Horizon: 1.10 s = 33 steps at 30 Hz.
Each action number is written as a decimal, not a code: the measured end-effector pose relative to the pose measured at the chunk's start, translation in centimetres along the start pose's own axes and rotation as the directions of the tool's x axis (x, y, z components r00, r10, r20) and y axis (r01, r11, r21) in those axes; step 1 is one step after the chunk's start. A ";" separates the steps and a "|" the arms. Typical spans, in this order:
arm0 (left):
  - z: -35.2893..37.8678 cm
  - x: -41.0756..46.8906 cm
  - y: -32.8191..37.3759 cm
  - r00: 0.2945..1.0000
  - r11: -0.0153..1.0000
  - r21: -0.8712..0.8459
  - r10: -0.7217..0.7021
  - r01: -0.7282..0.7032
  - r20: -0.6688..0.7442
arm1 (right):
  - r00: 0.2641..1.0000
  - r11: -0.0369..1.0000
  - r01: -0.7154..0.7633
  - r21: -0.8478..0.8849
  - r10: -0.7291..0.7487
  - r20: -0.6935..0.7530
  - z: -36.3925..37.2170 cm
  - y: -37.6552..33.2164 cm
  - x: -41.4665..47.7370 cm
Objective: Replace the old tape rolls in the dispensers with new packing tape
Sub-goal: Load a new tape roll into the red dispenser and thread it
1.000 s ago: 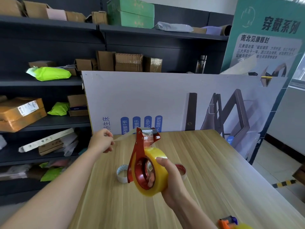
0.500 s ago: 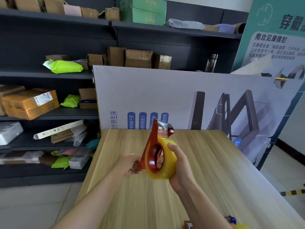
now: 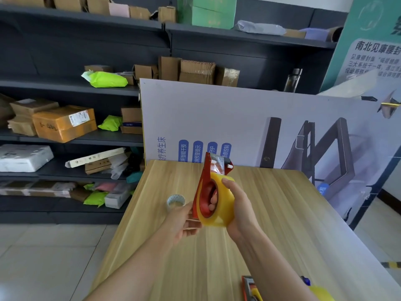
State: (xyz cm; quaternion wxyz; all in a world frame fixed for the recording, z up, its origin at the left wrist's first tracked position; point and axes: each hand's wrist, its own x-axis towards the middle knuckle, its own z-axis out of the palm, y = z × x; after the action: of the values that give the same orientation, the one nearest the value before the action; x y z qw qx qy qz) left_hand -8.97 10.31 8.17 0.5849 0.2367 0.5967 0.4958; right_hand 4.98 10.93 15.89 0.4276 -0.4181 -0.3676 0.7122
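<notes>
- My right hand point(image 3: 240, 205) holds a red tape dispenser point(image 3: 205, 187) upright above the wooden counter point(image 3: 282, 224), my right fingers point(image 3: 213, 199) curled through its hub and around the new yellow packing tape roll point(image 3: 219, 205) seated on it.
- My left hand point(image 3: 184, 220) sits just left of the roll, its fingers loosely spread and touching the dispenser's lower edge; I cannot tell whether they pinch anything.
- A clear strip of tape runs from the roll up to the dispenser's head, above my right fingers.
- An almost spent clear roll point(image 3: 175, 200) lies on the counter just beyond my left fingers.
- A second dispenser point(image 3: 251, 288) with a yellow roll lies near my right forearm, partly cut off.
- To do this step well, I judge I should keep the roll pushed fully onto the hub, sticky side facing the roller, and draw the strip flat to the cutting edge.
- Readable writing: the white board point(image 3: 238, 118) behind the counter shows "养生床"; the blue labels are blurred. The teal poster point(image 3: 368, 29) reads "南北见康腰封".
</notes>
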 end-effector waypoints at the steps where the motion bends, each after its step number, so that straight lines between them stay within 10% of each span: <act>1: 0.1 -0.3 -0.1 1.000 1.000 -0.018 0.003 -0.003 -0.004 | 1.000 1.000 -0.004 0.004 0.004 -0.006 0.1 0.0 -0.2; 7: -0.5 -1.4 -1.2 0.981 0.982 -0.074 0.164 -0.172 -0.099 | 1.000 0.999 -0.022 0.025 0.022 -0.015 1.2 1.1 -1.2; 21: -4.3 -7.4 -7.5 0.995 0.974 -0.221 0.031 -0.051 -0.093 | 0.997 0.998 -0.060 0.006 0.060 -0.053 3.5 5.2 -5.6; 33: -4.2 -11.8 -14.1 0.945 0.925 -0.257 -0.313 0.281 -0.092 | 0.967 0.962 -0.224 -0.155 0.200 -0.156 1.0 10.8 -8.9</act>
State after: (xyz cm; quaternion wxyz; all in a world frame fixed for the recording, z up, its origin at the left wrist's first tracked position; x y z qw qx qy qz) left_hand -6.31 -6.77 0.62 0.6372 0.0376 0.5984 0.4843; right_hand 3.30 -1.32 9.25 0.3358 -0.5388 -0.3496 0.6890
